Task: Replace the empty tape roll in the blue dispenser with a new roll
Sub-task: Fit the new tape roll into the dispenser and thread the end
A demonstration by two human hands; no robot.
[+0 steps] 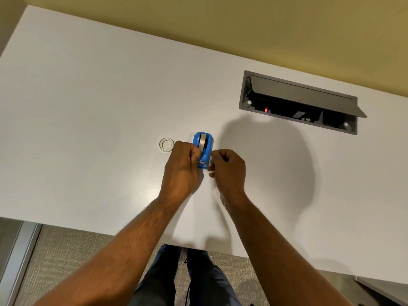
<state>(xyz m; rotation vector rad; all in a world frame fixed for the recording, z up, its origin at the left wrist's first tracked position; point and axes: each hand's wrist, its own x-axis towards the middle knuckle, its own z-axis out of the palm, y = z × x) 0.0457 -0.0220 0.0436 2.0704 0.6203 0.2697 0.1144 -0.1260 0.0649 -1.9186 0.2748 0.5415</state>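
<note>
The blue tape dispenser point(203, 149) stands on the white table point(88, 107) with a roll of tape point(202, 142) seated in its slot. My left hand point(182, 167) presses against the dispenser's left side, fingers curled at the tape near the cutter end. At the front right corner of the dispenser, my right hand point(227, 171) has its fingers curled and pinched; whether it holds a strip of clear tape cannot be told. A thin, empty whitish ring point(166, 144) lies flat on the table just left of my left hand.
An open cable hatch point(298, 102) with a raised grey lid is set into the table at the back right. The table's near edge runs just below my forearms, with carpet and my legs beneath. A yellow wall stands behind the table.
</note>
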